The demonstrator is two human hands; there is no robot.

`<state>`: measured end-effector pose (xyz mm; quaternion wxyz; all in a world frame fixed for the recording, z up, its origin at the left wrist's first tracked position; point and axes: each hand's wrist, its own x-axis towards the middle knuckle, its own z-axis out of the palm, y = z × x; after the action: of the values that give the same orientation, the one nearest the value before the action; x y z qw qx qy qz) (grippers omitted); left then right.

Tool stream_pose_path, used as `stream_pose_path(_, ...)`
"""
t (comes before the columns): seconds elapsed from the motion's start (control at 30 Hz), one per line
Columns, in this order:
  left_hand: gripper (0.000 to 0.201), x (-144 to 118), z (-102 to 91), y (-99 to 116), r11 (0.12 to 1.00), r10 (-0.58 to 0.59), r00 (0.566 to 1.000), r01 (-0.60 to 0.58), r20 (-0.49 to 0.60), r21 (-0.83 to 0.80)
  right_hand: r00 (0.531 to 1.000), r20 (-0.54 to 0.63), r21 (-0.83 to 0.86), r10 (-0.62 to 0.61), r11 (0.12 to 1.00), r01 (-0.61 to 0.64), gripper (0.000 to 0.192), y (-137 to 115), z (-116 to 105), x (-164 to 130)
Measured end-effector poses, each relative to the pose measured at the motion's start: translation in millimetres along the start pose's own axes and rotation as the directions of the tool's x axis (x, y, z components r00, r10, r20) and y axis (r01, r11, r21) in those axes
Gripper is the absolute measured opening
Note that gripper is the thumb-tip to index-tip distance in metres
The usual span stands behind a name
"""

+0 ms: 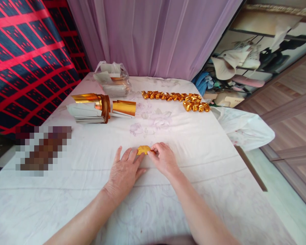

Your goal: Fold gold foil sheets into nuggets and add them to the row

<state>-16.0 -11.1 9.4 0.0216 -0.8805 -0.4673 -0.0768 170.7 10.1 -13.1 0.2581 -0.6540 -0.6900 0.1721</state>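
1. Two bare hands meet at one piece: our left hand lies spread, palm down, its index finger at the near edge, while our right hand has thumb and fingers closed on the right end.
2. Between them, on the desk covered with pale floral cloth, sits a small, flat, gold-coloured foil piece with slanted corners.
3. We judge this piece part-folded: it looks flat, whereas the row of shiny, puffed, gold foil shapes towards the far right looks finished. A few of those stand in a second, shorter line at the row's right end.
4. A thick bundle of pale grey and gold foil sheets lies to the far left, with a flat, bright gold foil sheet at its right. We take these as not yet folded.
5. Behind the bundle, a clear plastic bag contains more pale, flat sheets, seemingly unworked too.
6. We can read no brand or label. The red and dark blue patterned cloth at left repeats small marks that we cannot make out as letters.
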Motion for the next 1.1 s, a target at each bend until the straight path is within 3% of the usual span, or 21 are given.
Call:
stream_pose_path(0.1, 0.042, 1, -0.2, 0, 1.000, 0.006, 1.000, -0.006, 0.002, -0.004, 0.998, -0.057, -0.042, -0.004, 0.999, 0.002, 0.002, -2, 4, 0)
stream_pose_path(0.3, 0.041, -5, 1.9, -15, 0.999, 0.042, 0.999, -0.042, -0.001, -0.014, 1.000, 0.006, 0.112, 0.011, 0.994, -0.011, 0.013, 7, -2, 3)
stream_pose_path(0.6, 0.039, -11, 10.8, -19, 0.997, 0.050, 0.998, -0.049, -0.026, 0.062, 0.998, 0.026, 0.052, -0.062, 0.997, 0.060, 0.023, 15, -3, 5)
stream_pose_path(0.87, 0.039, -13, 13.3, -19, 0.999, 0.024, 0.999, -0.023, -0.024, 0.045, 0.980, 0.026, -0.070, -0.196, 0.978, 0.197, 0.036, 5, -5, -2)
stream_pose_path(1.0, 0.041, -13, 16.0, -18, 0.999, 0.027, 0.998, -0.025, -0.056, 0.033, 0.925, 0.050, -0.260, -0.377, 0.889, 0.377, 0.041, 1, -5, -3)
stream_pose_path(1.1, 0.042, -15, 18.9, -18, 0.999, 0.033, 0.996, -0.031, -0.082, 0.020, 0.889, 0.110, -0.319, -0.445, 0.831, 0.455, 0.044, -1, -3, 3)
